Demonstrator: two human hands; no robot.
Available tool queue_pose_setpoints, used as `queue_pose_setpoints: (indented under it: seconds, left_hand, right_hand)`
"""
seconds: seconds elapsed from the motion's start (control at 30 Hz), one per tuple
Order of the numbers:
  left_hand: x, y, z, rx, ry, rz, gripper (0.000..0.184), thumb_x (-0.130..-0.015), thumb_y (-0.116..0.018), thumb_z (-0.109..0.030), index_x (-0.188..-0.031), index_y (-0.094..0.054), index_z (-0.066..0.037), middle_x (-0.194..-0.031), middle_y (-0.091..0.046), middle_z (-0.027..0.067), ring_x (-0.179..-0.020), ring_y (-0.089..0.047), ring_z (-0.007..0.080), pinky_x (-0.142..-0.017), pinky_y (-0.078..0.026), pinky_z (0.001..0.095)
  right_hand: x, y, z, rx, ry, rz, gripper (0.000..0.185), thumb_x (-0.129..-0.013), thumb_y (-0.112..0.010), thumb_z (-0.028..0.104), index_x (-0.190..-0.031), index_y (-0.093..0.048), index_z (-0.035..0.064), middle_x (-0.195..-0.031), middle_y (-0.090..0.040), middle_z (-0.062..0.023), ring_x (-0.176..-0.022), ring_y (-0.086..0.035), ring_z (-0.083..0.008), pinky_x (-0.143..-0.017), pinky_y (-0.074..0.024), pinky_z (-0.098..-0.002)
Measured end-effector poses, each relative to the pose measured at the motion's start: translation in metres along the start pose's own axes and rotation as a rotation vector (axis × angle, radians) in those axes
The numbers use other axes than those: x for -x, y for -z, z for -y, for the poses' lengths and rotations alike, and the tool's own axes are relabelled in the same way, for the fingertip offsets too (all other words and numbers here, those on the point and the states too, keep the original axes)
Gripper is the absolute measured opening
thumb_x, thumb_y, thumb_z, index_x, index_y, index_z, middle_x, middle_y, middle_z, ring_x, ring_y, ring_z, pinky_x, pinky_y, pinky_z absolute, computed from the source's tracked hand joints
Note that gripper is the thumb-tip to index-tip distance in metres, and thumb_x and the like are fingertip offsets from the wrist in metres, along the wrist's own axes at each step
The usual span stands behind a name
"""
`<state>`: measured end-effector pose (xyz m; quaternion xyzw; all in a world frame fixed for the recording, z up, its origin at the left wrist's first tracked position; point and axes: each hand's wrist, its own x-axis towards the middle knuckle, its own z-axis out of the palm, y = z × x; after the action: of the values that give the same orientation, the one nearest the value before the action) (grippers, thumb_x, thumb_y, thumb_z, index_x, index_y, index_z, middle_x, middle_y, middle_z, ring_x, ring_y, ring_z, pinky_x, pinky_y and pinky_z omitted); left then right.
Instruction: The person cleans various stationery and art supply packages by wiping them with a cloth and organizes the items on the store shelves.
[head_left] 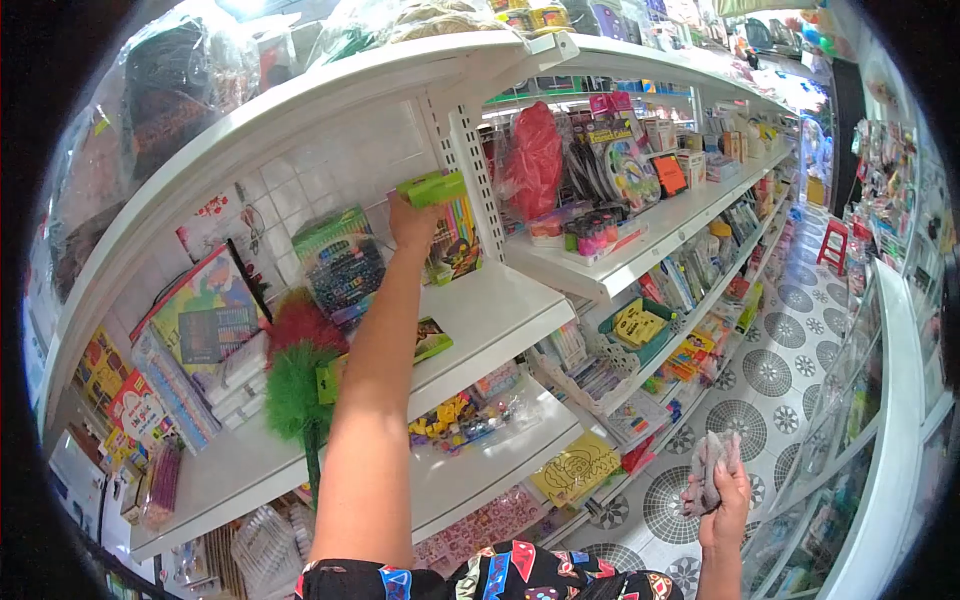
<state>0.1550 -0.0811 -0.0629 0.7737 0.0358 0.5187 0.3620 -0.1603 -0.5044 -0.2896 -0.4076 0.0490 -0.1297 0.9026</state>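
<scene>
My left hand (413,222) reaches up to the upper shelf, its fingers closed on a small lime-green box (436,188). Right behind that box stands a larger pack with coloured pens pictured on it (460,235), leaning at the back of the shelf by the upright. Low on the right, my right hand (722,500) grips a crumpled grey cloth (712,470) above the tiled floor. Another green and dark box (432,340) lies on the shelf beside my left forearm, partly hidden by it.
A dark glitter pen pack (343,268) and a red and green feathery duster (300,385) are left of my arm. White shelves (500,325) carry stationery. A red stool (832,245) stands down the aisle; a white-edged rack (895,400) is at right.
</scene>
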Motion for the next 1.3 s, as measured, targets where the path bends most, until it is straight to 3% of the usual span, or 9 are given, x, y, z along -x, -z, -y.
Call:
queue_pose_setpoints:
  seconds: [0.07,0.17,0.33,0.47,0.63,0.73,0.93,1.1,1.3]
  left_hand:
    - [0.014,0.012,-0.014,0.311,0.336,0.247,0.035,-0.065,-0.068,-0.003,-0.098,-0.059,0.004,-0.087,-0.064,0.0147,-0.075,-0.064,0.0256,-0.062,-0.050,0.0388]
    - [0.014,-0.020,0.039,0.635,0.355,0.173,0.026,-0.070,-0.063,-0.001,-0.095,-0.058,-0.001,-0.082,-0.061,0.0110,-0.067,-0.061,0.0244,-0.063,-0.052,0.0425]
    - [0.043,0.010,-0.064,0.738,0.562,0.271,0.024,-0.075,-0.054,0.001,-0.098,-0.058,-0.002,-0.087,-0.062,0.0131,-0.067,-0.061,0.0270,-0.064,-0.055,0.0451]
    - [0.087,0.023,-0.107,1.077,0.517,0.747,0.036,-0.069,-0.054,0.004,-0.105,-0.058,-0.002,-0.095,-0.063,0.0136,-0.084,-0.064,0.0304,-0.063,-0.053,0.0512]
    - [0.194,0.022,-0.145,1.300,0.492,0.995,0.037,-0.067,-0.049,0.011,-0.101,-0.058,0.001,-0.095,-0.063,0.0152,-0.086,-0.065,0.0312,-0.068,-0.057,0.0460]
    - [0.239,0.026,-0.164,1.358,0.554,0.944,0.030,-0.066,-0.050,0.012,-0.090,-0.060,-0.002,-0.092,-0.064,0.0113,-0.090,-0.065,0.0279,-0.078,-0.057,0.0426]
    - [0.248,0.030,-0.136,1.596,0.326,1.012,0.011,-0.077,-0.068,-0.008,-0.083,-0.060,-0.005,-0.089,-0.064,0.0091,-0.097,-0.063,0.0307,-0.087,-0.053,0.0449]
    - [0.268,0.022,-0.108,1.569,0.185,1.151,0.018,-0.083,-0.066,-0.021,-0.083,-0.060,-0.004,-0.092,-0.063,0.0118,-0.111,-0.056,0.0350,-0.098,-0.043,0.0543]
    - [0.317,0.033,-0.098,1.565,0.788,1.122,0.053,-0.090,-0.058,-0.029,-0.136,-0.042,-0.008,-0.135,-0.048,0.0171,-0.121,-0.049,0.0374,-0.098,-0.044,0.0527]
  right_hand:
    - [-0.001,0.000,-0.001,0.003,-0.042,0.038,0.058,-0.089,-0.055,0.013,-0.142,-0.031,0.0058,-0.113,-0.059,-0.0132,-0.074,-0.062,-0.0197,-0.051,-0.0552,-0.0324]
    - [-0.006,-0.003,-0.003,0.029,-0.099,0.132,0.061,-0.089,-0.054,0.013,-0.144,-0.028,0.0048,-0.114,-0.059,-0.0136,-0.078,-0.063,-0.0189,-0.056,-0.0556,-0.0310]
    - [-0.022,-0.027,0.013,0.038,-0.110,0.317,0.056,-0.092,-0.050,0.011,-0.143,-0.030,0.0024,-0.116,-0.059,-0.0138,-0.093,-0.062,-0.0195,-0.068,-0.0545,-0.0304]
    - [-0.034,-0.077,0.049,0.159,0.274,0.348,0.036,-0.091,-0.053,0.012,-0.125,-0.048,-0.0004,-0.103,-0.060,-0.0063,-0.086,-0.058,-0.0133,-0.077,-0.0463,-0.0258]
    - [-0.041,-0.134,0.080,0.548,1.013,0.393,0.028,-0.089,-0.055,0.005,-0.117,-0.052,0.0009,-0.098,-0.058,-0.0067,-0.091,-0.054,-0.0130,-0.084,-0.0436,-0.0289]
    - [-0.045,-0.145,0.081,0.645,1.071,0.555,0.025,-0.089,-0.055,0.007,-0.113,-0.053,0.0001,-0.094,-0.057,-0.0082,-0.091,-0.052,-0.0123,-0.084,-0.0435,-0.0293]
    - [-0.065,-0.062,0.039,0.649,0.369,0.504,0.027,-0.090,-0.055,0.017,-0.111,-0.055,0.0007,-0.098,-0.057,-0.0048,-0.089,-0.051,-0.0102,-0.082,-0.0427,-0.0271]
    - [-0.041,-0.037,0.019,-0.187,-0.315,0.408,0.050,-0.087,-0.056,0.011,-0.135,-0.042,0.0078,-0.120,-0.059,-0.0083,-0.101,-0.062,-0.0188,-0.059,-0.0583,-0.0352]
    - [-0.056,-0.025,0.015,-0.071,-0.058,0.270,0.047,-0.078,-0.058,-0.004,-0.124,-0.051,0.0036,-0.106,-0.064,-0.0068,-0.077,-0.064,-0.0115,-0.041,-0.0494,-0.0215]
